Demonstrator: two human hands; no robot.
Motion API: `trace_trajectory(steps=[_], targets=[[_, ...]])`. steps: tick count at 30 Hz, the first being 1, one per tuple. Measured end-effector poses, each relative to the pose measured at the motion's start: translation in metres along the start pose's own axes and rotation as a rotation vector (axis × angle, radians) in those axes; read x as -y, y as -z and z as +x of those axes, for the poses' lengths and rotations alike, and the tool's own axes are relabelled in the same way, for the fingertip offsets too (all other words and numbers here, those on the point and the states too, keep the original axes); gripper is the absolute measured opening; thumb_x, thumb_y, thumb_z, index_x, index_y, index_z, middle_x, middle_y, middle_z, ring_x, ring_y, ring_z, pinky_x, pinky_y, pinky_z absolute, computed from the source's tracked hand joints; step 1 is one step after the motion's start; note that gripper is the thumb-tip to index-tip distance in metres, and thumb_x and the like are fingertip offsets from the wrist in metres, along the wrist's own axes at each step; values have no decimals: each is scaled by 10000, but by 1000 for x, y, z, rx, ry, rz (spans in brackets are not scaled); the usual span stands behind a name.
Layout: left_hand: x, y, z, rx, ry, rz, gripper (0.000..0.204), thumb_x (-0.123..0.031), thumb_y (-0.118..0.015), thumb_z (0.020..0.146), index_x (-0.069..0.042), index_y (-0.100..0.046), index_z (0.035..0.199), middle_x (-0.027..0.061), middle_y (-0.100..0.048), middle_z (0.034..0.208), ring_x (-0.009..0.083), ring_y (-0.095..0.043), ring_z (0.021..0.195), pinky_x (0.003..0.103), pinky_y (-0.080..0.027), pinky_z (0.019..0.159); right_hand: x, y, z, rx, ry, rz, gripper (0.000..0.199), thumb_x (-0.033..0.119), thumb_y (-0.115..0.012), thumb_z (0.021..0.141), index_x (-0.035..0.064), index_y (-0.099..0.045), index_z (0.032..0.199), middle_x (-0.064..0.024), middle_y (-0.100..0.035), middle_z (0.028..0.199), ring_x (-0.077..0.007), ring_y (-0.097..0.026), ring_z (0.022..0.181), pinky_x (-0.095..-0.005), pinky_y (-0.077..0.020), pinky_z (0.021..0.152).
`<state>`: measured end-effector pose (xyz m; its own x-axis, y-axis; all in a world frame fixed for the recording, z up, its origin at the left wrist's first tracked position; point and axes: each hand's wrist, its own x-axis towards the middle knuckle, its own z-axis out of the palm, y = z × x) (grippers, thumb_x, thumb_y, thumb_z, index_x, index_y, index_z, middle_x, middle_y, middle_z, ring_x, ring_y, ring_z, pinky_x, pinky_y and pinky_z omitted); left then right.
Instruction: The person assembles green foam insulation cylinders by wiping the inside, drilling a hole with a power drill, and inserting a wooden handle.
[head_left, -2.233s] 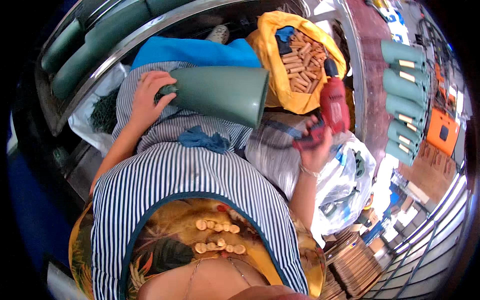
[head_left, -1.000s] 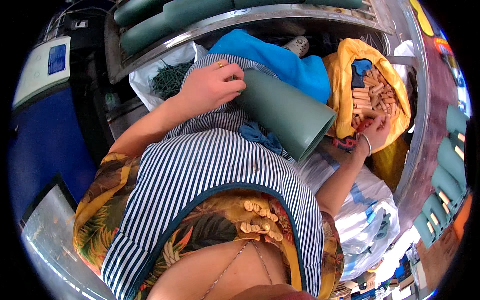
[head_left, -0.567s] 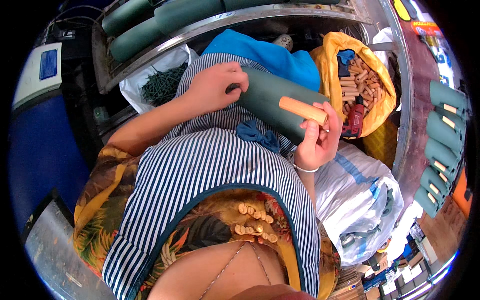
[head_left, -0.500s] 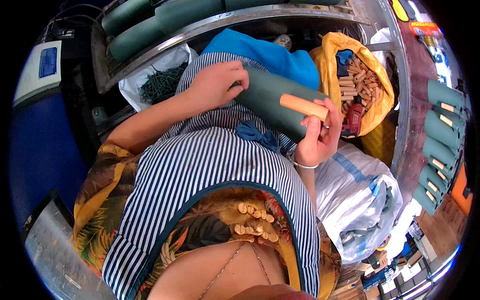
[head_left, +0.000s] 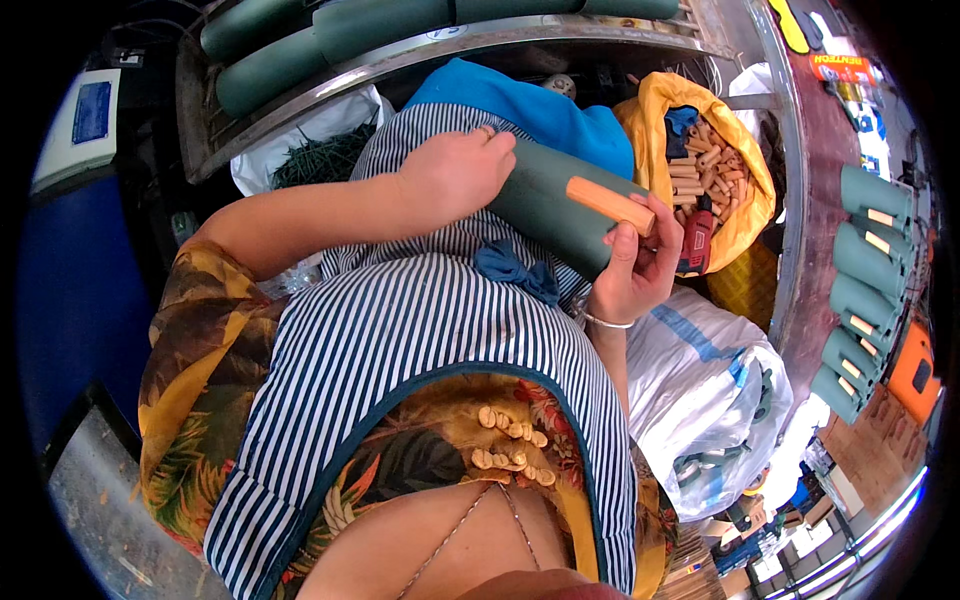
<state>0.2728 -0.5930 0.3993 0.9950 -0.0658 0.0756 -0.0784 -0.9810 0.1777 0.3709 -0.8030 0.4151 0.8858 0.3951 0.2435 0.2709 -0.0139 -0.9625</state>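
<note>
While the left hand (head_left: 455, 175) clamps the green tube (head_left: 555, 205), the right hand's (head_left: 635, 265) pinched orange peg (head_left: 610, 205) could slip off its curved wall.

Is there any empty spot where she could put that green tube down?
Hardly any. Both hands hold the green tube over the striped apron, the one bare patch. The yellow bag is crammed with sticks, and white sacks crowd the right.

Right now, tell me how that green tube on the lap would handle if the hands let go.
The green tube is round and smooth, so it would probably roll off the striped apron. It keeps its shape under the left hand, so likely stiff. The right hand holds an orange peg against it, which could slip.
</note>
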Motion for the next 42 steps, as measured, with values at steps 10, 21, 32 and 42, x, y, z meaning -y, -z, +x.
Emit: trace_trajectory(steps=[10, 21, 32, 42], targets=[[81, -23, 68, -184, 79, -2, 393, -137, -652, 841, -179, -582, 1226, 115, -555, 1254, 306, -560, 1138, 389, -498, 885, -5, 5, 2, 47, 76, -134, 346, 31, -639, 898, -44, -552, 1224, -151, -617, 1121, -178, -617, 910, -260, -511, 767], [19, -37, -23, -296, 149, -913, 356, -186, -758, 745, -97, -656, 1074, 65, -609, 1095, 290, -536, 1122, 422, -385, 1022, 29, 11, 8, 79, -22, -100, 311, -4, -580, 932, -51, -469, 1219, -195, -633, 1155, -231, -641, 1039, -317, -519, 895], [4, -21, -29, -268, -89, -815, 372, -216, -706, 828, -64, -568, 1138, 127, -600, 1115, 307, -568, 1118, 540, -289, 1127, 10, 3, -9, 515, 130, -276, 351, 12, -644, 859, 29, -559, 1199, -129, -639, 1041, -253, -660, 896, -328, -542, 769], [-15, -48, -30, -272, -200, -882, 391, -231, -649, 916, -49, -481, 1219, 121, -571, 1113, 302, -564, 1062, 525, -299, 1117, 10, 9, -28, 626, -24, -472, 294, 302, -616, 889, 97, -604, 1100, -105, -606, 1018, -335, -619, 925, -433, -503, 791]])
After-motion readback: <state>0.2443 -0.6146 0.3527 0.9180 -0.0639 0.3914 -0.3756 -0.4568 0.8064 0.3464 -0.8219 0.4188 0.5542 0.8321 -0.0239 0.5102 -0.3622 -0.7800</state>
